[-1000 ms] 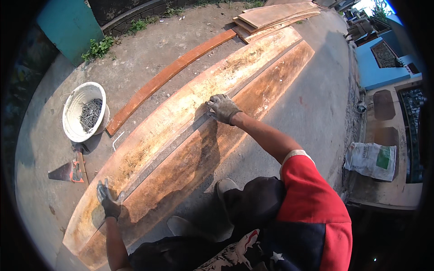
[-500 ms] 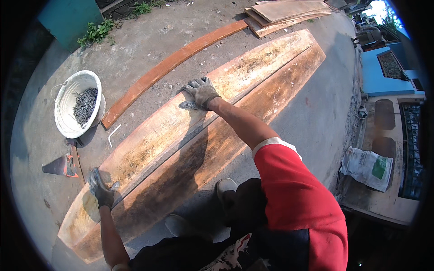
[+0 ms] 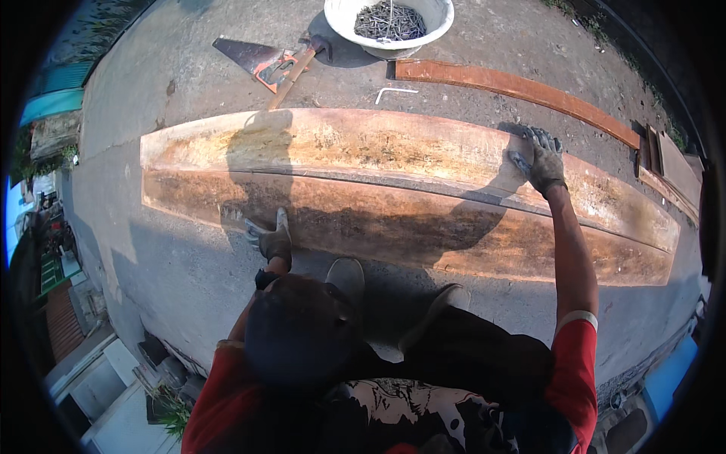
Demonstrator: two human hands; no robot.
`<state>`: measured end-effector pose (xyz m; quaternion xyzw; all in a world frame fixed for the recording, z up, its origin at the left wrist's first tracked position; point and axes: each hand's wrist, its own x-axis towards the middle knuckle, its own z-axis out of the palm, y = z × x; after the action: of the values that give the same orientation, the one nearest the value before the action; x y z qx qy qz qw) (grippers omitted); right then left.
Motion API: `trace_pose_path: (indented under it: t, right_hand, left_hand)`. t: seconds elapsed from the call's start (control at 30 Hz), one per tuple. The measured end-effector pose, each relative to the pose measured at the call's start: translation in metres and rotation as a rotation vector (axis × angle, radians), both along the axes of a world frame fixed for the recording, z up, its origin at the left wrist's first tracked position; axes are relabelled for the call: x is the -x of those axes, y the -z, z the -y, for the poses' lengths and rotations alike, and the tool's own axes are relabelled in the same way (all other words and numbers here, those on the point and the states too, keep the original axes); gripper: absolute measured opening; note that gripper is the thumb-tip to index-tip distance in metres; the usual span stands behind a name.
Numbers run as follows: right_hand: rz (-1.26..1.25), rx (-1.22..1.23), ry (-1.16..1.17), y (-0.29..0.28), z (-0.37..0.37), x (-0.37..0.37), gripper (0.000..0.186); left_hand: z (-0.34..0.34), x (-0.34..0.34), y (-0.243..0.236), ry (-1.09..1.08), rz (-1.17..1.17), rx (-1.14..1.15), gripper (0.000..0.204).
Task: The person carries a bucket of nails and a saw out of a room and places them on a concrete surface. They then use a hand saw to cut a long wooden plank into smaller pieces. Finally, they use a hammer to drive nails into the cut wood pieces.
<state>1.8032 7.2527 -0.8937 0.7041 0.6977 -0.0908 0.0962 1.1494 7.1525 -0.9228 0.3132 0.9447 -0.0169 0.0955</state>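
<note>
A long wooden board (image 3: 393, 147) with a curved far edge lies lengthwise across the ground. Close along its near side is a second, darker-stained board (image 3: 386, 219), a thin dark seam between them. My right hand (image 3: 546, 160), in a grey glove, holds the far board toward its right end. Its fingers reach over the far edge while the thumb rests on the top face. At the near board's left part is my left hand (image 3: 271, 240), also gloved, fingers spread and thumb pointing away from me. Nothing is held in it.
Beyond the boards stand a white basin (image 3: 420, 47) of nails, a handsaw (image 3: 253, 57) and a hammer (image 3: 293, 74). A white bent rod (image 3: 395, 91) lies near a narrow reddish-brown plank (image 3: 514, 88). More boards (image 3: 677, 174) are stacked at right. My shoes (image 3: 346, 280) are beside the near board.
My view has turned, so the boards now run left to right. My left hand has left the far board for the near one. My right hand stays at the far edge.
</note>
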Motion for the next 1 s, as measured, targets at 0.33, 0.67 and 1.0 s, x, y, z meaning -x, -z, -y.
trace_pose_path:
  t: [0.33, 0.67, 1.0]
  right_hand:
    - [-0.139, 0.079, 0.015, -0.005, -0.012, 0.056, 0.074]
    - [-0.315, 0.059, -0.029, -0.033, -0.029, -0.002, 0.056]
    - [-0.064, -0.347, -0.377, -0.027, 0.068, 0.008, 0.051]
  left_hand:
    - [0.050, 0.005, 0.001, -0.397, 0.692, -0.703, 0.105]
    - [-0.016, -0.063, -0.051, 0.017, 0.307, 0.031, 0.125]
    - [-0.079, -0.047, -0.067, 0.541, 0.077, -0.511, 0.103]
